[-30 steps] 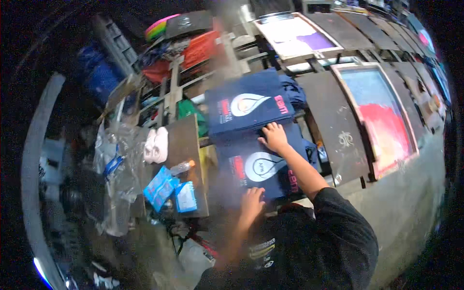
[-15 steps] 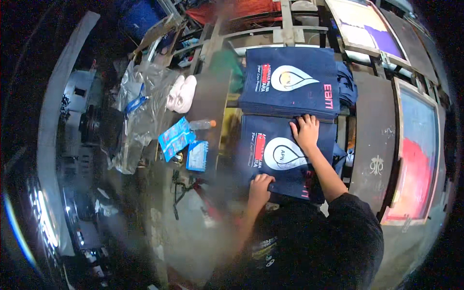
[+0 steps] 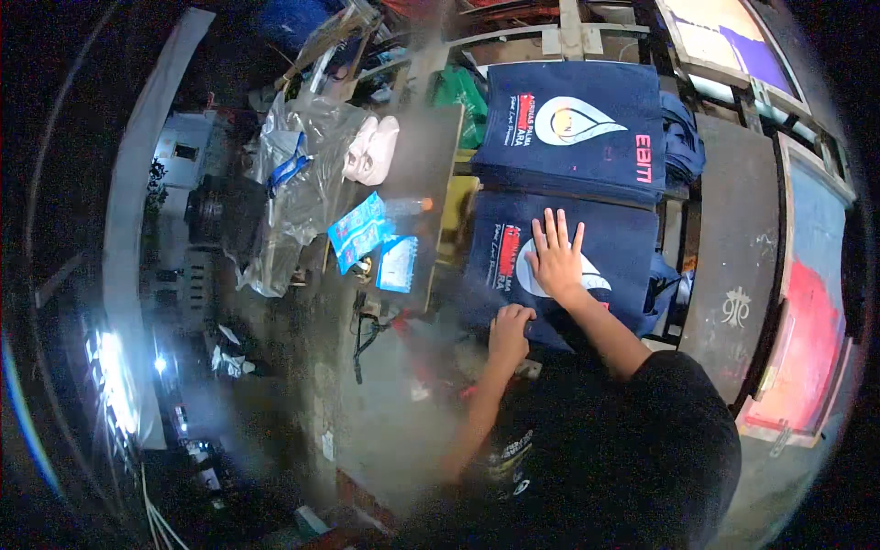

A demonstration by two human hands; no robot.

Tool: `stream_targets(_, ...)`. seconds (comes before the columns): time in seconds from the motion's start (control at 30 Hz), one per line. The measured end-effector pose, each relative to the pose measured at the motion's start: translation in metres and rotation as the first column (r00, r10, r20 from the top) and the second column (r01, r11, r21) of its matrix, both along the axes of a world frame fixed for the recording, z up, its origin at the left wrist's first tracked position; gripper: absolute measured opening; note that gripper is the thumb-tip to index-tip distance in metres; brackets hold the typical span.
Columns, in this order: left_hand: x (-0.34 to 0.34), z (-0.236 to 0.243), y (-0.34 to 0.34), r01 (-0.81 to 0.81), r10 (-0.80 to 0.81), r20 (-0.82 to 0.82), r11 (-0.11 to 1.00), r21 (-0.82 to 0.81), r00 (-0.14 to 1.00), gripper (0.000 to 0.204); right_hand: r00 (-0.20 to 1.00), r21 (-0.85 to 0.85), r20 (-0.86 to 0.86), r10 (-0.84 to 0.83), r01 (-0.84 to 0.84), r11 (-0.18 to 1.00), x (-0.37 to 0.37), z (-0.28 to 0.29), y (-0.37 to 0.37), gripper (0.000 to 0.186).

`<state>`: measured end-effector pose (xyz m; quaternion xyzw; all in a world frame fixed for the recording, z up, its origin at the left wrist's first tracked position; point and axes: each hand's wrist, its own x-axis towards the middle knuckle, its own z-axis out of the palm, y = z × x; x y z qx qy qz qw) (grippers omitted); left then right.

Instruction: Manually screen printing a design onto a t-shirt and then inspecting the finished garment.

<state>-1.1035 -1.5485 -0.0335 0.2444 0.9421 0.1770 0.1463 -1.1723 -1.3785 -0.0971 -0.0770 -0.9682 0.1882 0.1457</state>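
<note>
Two stacks of printed navy fabric bags lie one beyond the other, the far stack (image 3: pixel 596 160) and the near stack (image 3: pixel 619 252), each with a white drop emblem and red and pink print. My right hand (image 3: pixel 556 261) lies flat on the near stack's top bag, over its emblem, fingers spread. My left hand (image 3: pixel 509 335) has its fingers curled on the near bag's lower left edge, close to my body. Bunched navy fabric (image 3: pixel 678 147) sticks out at the right of the far stack.
On the left board (image 3: pixel 431 229) are pink shoes (image 3: pixel 371 151), blue packets (image 3: pixel 357 229), a bottle (image 3: pixel 412 205) and clear plastic sheeting (image 3: pixel 284 229). Framed printing screens (image 3: pixel 811 293) and a dark board (image 3: pixel 706 284) stand to the right. A green bag (image 3: pixel 458 105) is behind.
My right hand has moved from the near stack's top edge down onto its emblem and spread flatter. My left hand stays at the lower left edge. The view has turned.
</note>
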Motion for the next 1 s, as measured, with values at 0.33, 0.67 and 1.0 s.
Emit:
stream_targets(0.33,0.018,-0.018,-0.026,0.092,-0.080,-0.129,0.991,0.094,0.988,0.061,0.991,-0.083,-0.017,-0.134,0.132,0.988,0.039,0.051,-0.024,0.074)
stream_targets(0.67,0.006,0.003,-0.019,0.258,-0.264,-0.128,0.964,-0.061,0.956,0.056,0.976,0.087,0.074,-0.207,0.201,0.976,0.049,0.005,-0.023,0.071)
stream_targets(1.0,-0.008,-0.015,-0.072,0.545,-0.496,-0.269,0.825,0.150,0.825,0.065,0.923,0.292,0.205,-0.325,0.259,0.921,0.050,0.018,-0.041,0.071)
